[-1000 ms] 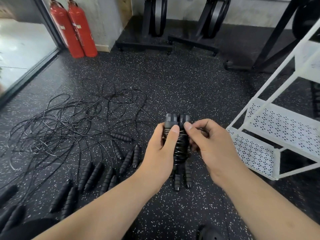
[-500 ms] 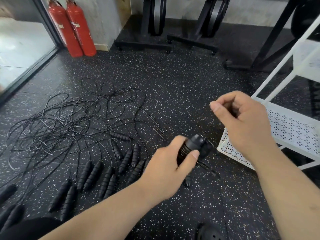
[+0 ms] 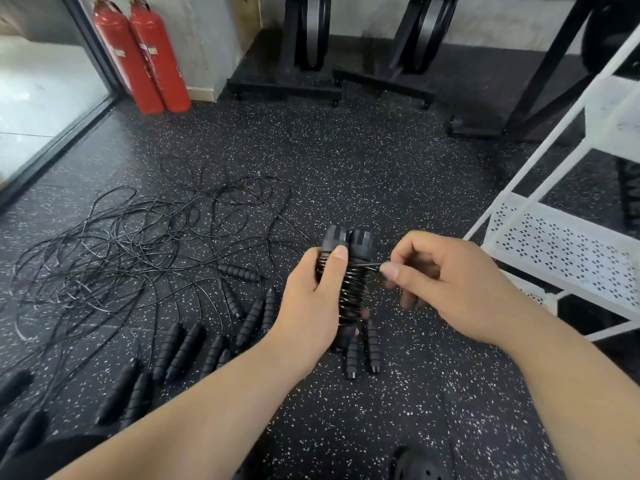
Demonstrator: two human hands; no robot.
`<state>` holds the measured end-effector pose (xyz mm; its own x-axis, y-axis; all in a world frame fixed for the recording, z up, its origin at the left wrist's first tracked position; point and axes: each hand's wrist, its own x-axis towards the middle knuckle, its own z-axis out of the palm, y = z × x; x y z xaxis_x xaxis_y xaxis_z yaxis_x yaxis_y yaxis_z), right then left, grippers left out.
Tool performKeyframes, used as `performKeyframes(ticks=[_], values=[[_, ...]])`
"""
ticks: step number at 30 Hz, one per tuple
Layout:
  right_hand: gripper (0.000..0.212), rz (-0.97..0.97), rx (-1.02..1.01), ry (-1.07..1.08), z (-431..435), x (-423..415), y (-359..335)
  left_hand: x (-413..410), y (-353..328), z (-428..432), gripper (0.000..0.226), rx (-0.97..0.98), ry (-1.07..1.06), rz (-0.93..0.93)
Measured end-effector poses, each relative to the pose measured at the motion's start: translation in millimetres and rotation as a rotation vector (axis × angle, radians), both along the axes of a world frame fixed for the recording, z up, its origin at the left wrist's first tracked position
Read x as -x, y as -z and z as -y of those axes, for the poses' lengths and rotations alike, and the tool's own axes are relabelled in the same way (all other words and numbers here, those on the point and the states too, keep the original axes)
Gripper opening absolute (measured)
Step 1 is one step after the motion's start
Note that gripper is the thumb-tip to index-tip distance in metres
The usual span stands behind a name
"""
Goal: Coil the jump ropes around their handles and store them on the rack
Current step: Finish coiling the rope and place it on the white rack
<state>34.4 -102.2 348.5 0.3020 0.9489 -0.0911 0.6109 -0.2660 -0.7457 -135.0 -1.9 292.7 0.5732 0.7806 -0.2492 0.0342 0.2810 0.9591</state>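
Observation:
My left hand [image 3: 313, 306] grips a pair of black jump rope handles [image 3: 349, 271] held upright side by side, with black rope coiled tightly around them. My right hand [image 3: 446, 282] pinches the thin rope end [image 3: 369, 266] just right of the coil, pulled taut. Several more black handles [image 3: 187, 348] lie in a row on the floor to the left, their ropes a loose tangle [image 3: 131, 251]. Two more handles [image 3: 363, 351] lie below the held pair. The white rack [image 3: 561, 244] stands at the right.
Speckled black rubber floor [image 3: 346, 161] all around. Two red fire extinguishers [image 3: 142, 53] stand at the back left by a glass door. Black exercise machine bases [image 3: 287, 84] line the far wall. A dark shoe [image 3: 422, 465] shows at the bottom edge.
Half a second ago the handles were tipped sideways and my right hand was raised toward the rack. Now the handles stand upright again and my right hand is back beside the coil, pinching the rope.

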Motion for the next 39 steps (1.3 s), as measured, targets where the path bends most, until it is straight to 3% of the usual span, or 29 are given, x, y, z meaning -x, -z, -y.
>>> performKeyframes(ticks=[3,6,10,24,32,39], values=[[0.017,-0.034,-0.120,0.099,-5,2,0,1,0,-2,0.031,-0.082,0.021,-0.062],[0.019,-0.101,-0.194,0.198,-9,3,3,4,6,-1,0.033,-0.349,0.068,-0.193],[0.024,-0.120,-0.208,0.269,-12,5,8,8,11,1,0.028,-0.530,0.122,-0.263],[0.014,-0.301,-0.196,0.338,-14,2,14,12,6,-4,0.031,-0.746,0.226,-0.315],[0.014,-0.232,-0.192,0.389,-15,1,16,13,6,-13,0.047,-1.021,0.296,-0.474],[0.019,-0.373,0.016,0.371,-15,-7,12,16,1,-18,0.048,-1.163,0.374,-0.469]])
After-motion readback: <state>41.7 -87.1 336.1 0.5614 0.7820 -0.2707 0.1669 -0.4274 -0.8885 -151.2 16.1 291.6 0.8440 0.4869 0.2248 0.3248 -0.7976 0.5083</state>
